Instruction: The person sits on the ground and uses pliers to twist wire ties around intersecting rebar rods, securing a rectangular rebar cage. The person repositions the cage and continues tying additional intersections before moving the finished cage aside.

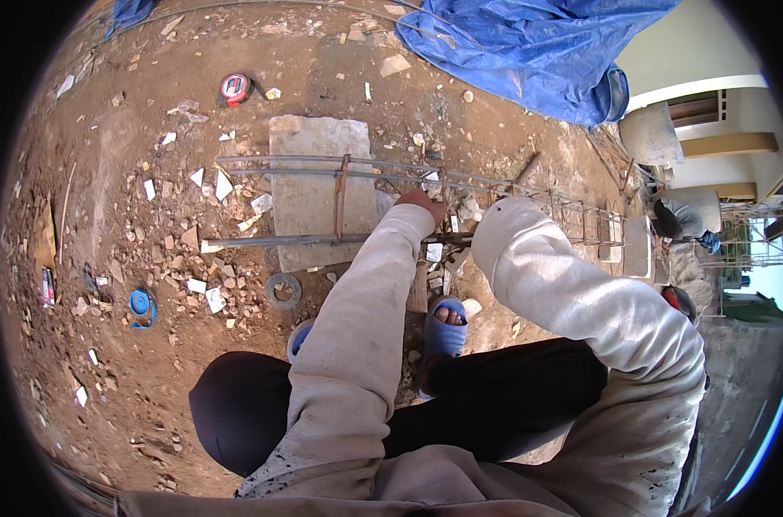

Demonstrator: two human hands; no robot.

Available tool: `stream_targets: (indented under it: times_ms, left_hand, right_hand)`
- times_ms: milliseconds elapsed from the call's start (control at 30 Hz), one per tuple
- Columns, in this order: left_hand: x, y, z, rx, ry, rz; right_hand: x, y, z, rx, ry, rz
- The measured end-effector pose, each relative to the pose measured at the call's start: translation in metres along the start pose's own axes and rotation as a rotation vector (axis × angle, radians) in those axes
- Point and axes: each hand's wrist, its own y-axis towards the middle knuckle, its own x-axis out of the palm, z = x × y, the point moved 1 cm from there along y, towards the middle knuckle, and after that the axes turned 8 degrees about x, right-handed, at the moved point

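A long cage of steel rebar [275,240] lies across in front of me, its bars tied with rusty square stirrups [341,200]. My left hand [423,205] is at the middle of the cage, its fingers closed at a stirrup between the upper and lower bars; the fingertips are mostly hidden. My right forearm in its pale sleeve [538,250] reaches to the cage just right of the left hand. The cuff covers the right hand, so its fingers and anything in them do not show. Under the cage's left part lies a flat concrete slab [318,202].
A red tape measure [235,89] lies on the dirt, far left. Nearer are a blue round object with a strap [140,303] and a grey ring [283,291]. Broken tile and rubble litter the ground. A blue tarp [529,52] is at the back; another person [680,220] bends at right.
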Motion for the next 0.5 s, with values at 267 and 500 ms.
stream_targets:
  times_ms: [267,500]
  left_hand:
    - [-0.007,-0.016,0.001,0.061,-0.031,-0.035]
    - [-0.009,-0.018,0.006,0.064,-0.014,-0.115]
  right_hand:
    - [0.169,0.091,0.011,0.201,0.363,0.672]
    - [0.150,0.085,0.023,0.150,0.335,0.573]
